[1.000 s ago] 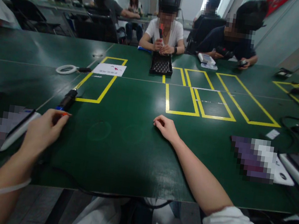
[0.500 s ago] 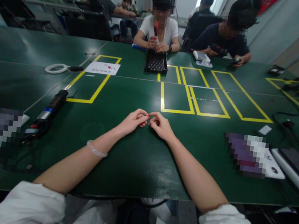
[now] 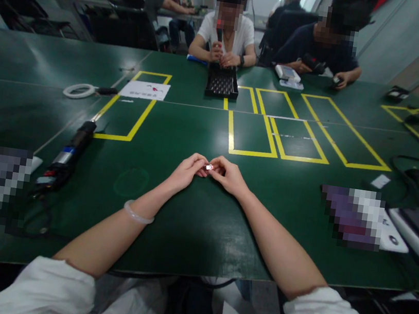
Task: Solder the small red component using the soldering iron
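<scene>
Over the green table (image 3: 169, 224), both my hands meet fingertip to fingertip around a tiny white piece with red marks (image 3: 209, 167). Its exact kind is too small to make out. My left hand (image 3: 190, 171) is closed, thumb and fingers pinching at the piece from the left. From the right, my right hand (image 3: 229, 174) pinches at it too, fingers curled. A pale bangle (image 3: 138, 213) circles my left wrist.
A black electric screwdriver (image 3: 65, 157), a white cable coil (image 3: 79, 90) and a printed sheet (image 3: 144, 89) lie leftward. Yellow tape (image 3: 252, 153) marks rectangles. Phone-like devices (image 3: 418, 241) lie right. Opposite, a person (image 3: 226, 37) sits behind a black tray (image 3: 222, 86).
The small piece showed orange at my left fingertips; now a bright white face with red shows. My right fingers have closed in on it. The view has shifted slightly.
</scene>
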`<state>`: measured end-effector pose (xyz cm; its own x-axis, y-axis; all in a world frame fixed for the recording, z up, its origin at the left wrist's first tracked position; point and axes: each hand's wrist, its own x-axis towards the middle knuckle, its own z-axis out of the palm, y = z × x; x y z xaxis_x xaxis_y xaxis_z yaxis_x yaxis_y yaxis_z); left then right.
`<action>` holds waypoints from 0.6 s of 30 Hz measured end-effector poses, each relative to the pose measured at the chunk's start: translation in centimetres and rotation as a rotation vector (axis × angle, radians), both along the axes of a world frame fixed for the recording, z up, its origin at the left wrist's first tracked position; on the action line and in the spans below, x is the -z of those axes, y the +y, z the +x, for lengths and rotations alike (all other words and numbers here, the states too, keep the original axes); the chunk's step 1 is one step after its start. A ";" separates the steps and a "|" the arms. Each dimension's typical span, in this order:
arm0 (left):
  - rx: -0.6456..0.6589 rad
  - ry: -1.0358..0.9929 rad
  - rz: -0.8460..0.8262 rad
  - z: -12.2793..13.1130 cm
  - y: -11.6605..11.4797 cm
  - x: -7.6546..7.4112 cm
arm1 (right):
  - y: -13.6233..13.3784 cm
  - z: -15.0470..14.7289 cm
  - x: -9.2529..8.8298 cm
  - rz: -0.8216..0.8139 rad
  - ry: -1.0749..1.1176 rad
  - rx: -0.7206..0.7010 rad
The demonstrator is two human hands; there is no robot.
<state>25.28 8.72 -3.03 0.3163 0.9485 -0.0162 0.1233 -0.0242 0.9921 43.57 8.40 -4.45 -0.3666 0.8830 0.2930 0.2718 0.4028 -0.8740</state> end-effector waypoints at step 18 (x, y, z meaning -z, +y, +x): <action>0.066 -0.005 0.016 -0.2 -0.1 0.0 | 0.0 0.1 0.3 -0.041 0.059 0.011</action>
<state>25.04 8.58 -3.07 0.3781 0.9258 0.0004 0.1163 -0.0480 0.9921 43.66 8.42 -4.73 -0.3398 0.8986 0.2776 0.2234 0.3639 -0.9043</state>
